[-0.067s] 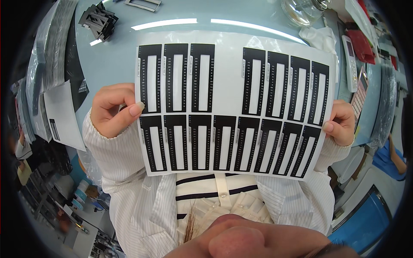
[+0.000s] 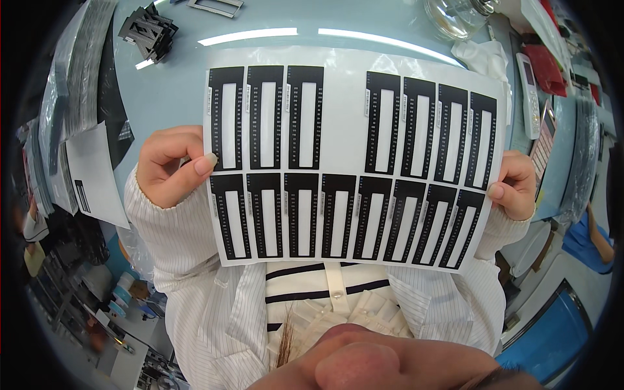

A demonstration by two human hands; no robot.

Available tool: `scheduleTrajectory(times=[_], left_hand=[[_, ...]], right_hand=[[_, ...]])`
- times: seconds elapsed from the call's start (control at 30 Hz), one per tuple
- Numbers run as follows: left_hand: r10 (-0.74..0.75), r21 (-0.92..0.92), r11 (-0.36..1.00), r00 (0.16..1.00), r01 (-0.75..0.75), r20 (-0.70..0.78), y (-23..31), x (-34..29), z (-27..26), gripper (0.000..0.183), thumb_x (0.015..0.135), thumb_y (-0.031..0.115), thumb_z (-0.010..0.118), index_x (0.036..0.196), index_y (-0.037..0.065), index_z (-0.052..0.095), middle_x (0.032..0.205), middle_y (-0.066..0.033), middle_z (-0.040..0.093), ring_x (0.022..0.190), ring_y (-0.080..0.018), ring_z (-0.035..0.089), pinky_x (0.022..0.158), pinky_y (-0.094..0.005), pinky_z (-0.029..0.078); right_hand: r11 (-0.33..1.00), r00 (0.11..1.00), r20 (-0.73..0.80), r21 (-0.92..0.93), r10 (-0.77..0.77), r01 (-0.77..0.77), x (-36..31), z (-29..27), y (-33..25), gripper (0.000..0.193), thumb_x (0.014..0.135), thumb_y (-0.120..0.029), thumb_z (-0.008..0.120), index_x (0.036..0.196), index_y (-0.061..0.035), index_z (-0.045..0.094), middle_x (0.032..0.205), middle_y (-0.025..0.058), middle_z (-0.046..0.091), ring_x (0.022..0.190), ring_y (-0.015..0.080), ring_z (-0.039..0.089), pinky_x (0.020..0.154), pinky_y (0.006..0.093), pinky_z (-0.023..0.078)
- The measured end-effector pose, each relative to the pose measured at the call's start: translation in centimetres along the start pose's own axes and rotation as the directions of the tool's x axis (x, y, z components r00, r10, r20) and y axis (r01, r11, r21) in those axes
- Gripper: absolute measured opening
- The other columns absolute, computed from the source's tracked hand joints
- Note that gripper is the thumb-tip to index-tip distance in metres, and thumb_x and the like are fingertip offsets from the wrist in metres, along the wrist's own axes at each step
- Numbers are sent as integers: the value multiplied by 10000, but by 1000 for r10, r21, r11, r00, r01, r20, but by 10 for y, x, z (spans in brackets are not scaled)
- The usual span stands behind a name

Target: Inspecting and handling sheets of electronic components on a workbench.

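Stretched between my two hands is a white sheet of black frame-shaped labels (image 2: 344, 123), held up in front of my body. The labels stand in two rows, and the upper row has a bare white gap near its middle. My left hand (image 2: 174, 166) pinches the sheet's left edge, thumb on the face and fingers curled behind. At the right edge, my right hand (image 2: 515, 187) grips it the same way. The fingers behind the sheet are partly hidden.
A pile of black frames (image 2: 148, 32) lies at the far left of the pale table (image 2: 175, 91). A light frame (image 2: 216, 6) and a glass jar (image 2: 455, 16) are at the back. A white handset (image 2: 530, 97) and red item (image 2: 545, 68) lie right. Plastic-wrapped stacks (image 2: 75, 78) stand left.
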State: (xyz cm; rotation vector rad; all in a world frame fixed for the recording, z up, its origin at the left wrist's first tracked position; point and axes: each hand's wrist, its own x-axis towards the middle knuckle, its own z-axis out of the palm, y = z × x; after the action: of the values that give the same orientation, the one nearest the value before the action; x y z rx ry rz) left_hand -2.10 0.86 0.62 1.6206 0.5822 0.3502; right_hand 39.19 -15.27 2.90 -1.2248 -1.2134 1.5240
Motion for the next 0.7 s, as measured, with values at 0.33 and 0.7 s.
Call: scheduleTrajectory(times=[0.33, 0.7], left_hand=[[-29, -57, 998, 1000, 29, -3, -4, 0, -1, 223, 834, 112, 563, 652, -15, 540, 682, -84, 573, 585, -124, 502, 567, -250, 388], [-38, -134, 990, 999, 36, -8, -8, -3, 1, 233, 861, 136, 543, 695, -26, 559, 689, -78, 563, 574, -112, 486, 547, -242, 378]], right_hand=[[999, 1000, -12, 47, 3, -3, 1, 1, 1, 231, 771, -140, 640, 615, 19, 577, 545, 58, 551, 419, 74, 448, 403, 208, 295], [999, 1000, -17, 36, 18, -17, 0, 1, 2, 244, 777, -154, 636, 619, 20, 573, 549, 62, 550, 409, 69, 437, 392, 206, 282]])
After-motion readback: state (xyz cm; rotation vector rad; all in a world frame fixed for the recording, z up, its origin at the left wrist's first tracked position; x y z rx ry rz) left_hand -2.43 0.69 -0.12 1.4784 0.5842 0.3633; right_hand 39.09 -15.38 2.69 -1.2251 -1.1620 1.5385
